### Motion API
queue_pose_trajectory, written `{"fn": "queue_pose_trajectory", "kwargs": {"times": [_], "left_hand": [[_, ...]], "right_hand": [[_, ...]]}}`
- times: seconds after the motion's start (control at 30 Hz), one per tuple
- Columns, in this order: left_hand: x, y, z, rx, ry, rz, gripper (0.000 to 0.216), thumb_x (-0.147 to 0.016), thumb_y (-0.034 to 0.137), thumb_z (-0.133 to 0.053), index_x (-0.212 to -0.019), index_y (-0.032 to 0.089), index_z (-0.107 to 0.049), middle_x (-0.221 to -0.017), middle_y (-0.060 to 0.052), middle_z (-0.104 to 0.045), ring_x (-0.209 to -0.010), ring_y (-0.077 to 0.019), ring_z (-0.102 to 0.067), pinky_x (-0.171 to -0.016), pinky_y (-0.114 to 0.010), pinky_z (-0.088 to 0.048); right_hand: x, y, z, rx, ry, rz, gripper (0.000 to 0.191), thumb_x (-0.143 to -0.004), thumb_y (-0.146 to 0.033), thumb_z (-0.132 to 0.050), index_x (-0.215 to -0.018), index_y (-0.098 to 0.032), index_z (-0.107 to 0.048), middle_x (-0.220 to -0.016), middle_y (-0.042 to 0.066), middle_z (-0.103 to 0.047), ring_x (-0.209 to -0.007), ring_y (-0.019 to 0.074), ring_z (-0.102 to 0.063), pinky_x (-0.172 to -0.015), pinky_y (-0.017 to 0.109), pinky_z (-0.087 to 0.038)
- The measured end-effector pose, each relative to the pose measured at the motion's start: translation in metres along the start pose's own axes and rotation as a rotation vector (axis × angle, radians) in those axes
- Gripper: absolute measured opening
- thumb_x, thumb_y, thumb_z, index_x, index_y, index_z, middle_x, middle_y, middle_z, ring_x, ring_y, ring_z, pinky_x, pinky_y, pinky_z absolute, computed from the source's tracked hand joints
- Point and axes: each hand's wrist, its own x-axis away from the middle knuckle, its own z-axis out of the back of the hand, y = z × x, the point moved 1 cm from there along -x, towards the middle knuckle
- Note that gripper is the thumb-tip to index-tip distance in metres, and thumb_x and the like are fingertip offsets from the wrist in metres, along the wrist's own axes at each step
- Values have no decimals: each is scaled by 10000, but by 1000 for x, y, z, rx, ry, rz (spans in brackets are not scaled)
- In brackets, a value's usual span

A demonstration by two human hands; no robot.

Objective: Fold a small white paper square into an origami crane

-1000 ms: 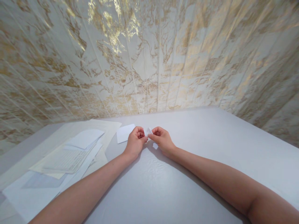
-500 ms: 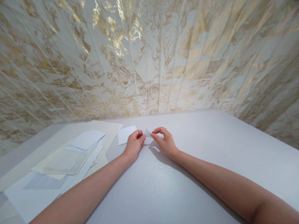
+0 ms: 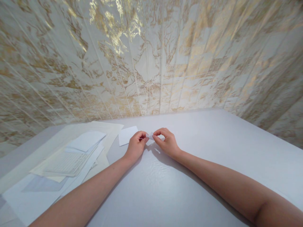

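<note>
At frame centre, the left hand (image 3: pixel 136 145) and right hand (image 3: pixel 167 143) pinch a small paper (image 3: pixel 151 136). Rightward, the table (image 3: pixel 224 142) stretches toward its edge; papers (image 3: pixel 66 162) spread lower left.

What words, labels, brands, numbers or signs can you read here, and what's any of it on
Nothing legible to quote.
Text-lined sheet among the papers: rows of text, too small and blurred to read.
Small white paper being held: no writing visible.
Loose white sheet: none visible.

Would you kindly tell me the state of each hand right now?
Left hand: closed, pinching the small white paper.
Right hand: closed, pinching the right side of it.
</note>
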Motion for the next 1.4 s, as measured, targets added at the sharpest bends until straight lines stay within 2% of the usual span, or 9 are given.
{"fn": "queue_pose_trajectory", "kwargs": {"times": [0.13, 0.33, 0.7, 0.8, 0.97, 1.03, 1.2, 1.4], "left_hand": [[1, 2, 0, -10, -40, 10, 83, -606, 209, -603, -673, 195, -558, -545, 60, -463, -500, -100, -406, -487, -218, -315], [0, 2, -1, 25, -17, 43, 108, -575, 213, -640, -599, 183, -539, -493, 74, -455, -471, -84, -384, -480, -215, -299], [0, 0, -4, 182, -54, 86, 128, -581, 189, -625, -630, 175, -508, -536, 64, -526, -490, -76, -440, -471, -192, -304], [0, -2, -4, 154, -52, 82, 154, -551, 166, -645, -618, 173, -507, -508, 74, -497, -476, -74, -414, -465, -193, -297], [0, 0, -2, 84, 21, 45, 194, -542, 178, -659, -547, 169, -465, -509, 77, -458, -493, -73, -396, -474, -196, -295], [0, 1, -2, 78, 33, 33, 212, -543, 183, -655, -535, 171, -444, -511, 79, -448, -501, -75, -398, -481, -197, -301], [-1, -2, -1, 37, 29, 24, 227, -546, 186, -658, -549, 174, -432, -502, 84, -424, -491, -74, -388, -484, -200, -295], [-1, -3, -3, 101, -27, 87, 225, -539, 181, -665, -564, 175, -441, -467, 94, -440, -456, -66, -388, -467, -190, -292]], "right_hand": [[1, -1, -3, -48, -29, -37, 82, -720, -183, -518, -647, -191, -556, -644, 12, -557, -587, 129, -499, -576, 255, -407], [2, 0, -6, -133, -42, -81, 83, -706, -194, -505, -630, -187, -537, -631, 5, -549, -584, 124, -501, -583, 253, -414], [2, 5, -11, -356, -62, -317, 113, -703, -280, -521, -667, -173, -510, -580, -37, -489, -510, 87, -436, -500, 221, -356], [3, 6, -12, -362, -62, -331, 123, -701, -286, -521, -668, -168, -508, -576, -41, -482, -504, 83, -428, -497, 219, -346], [3, 5, -12, -359, -71, -313, 108, -708, -273, -513, -671, -173, -500, -577, -42, -480, -506, 86, -440, -506, 222, -363], [3, 5, -12, -333, -55, -277, 86, -713, -251, -506, -671, -176, -504, -620, -23, -504, -550, 99, -473, -525, 227, -387], [1, 3, -8, -230, -10, -47, 62, -706, -179, -514, -644, -175, -517, -958, 82, -564, -833, 152, -545, -611, 243, -436], [-1, 2, -1, -70, 4, 233, 91, -683, -110, -537, -645, -192, -526, -876, 72, -606, -842, 171, -544, -712, 307, -440]]}}
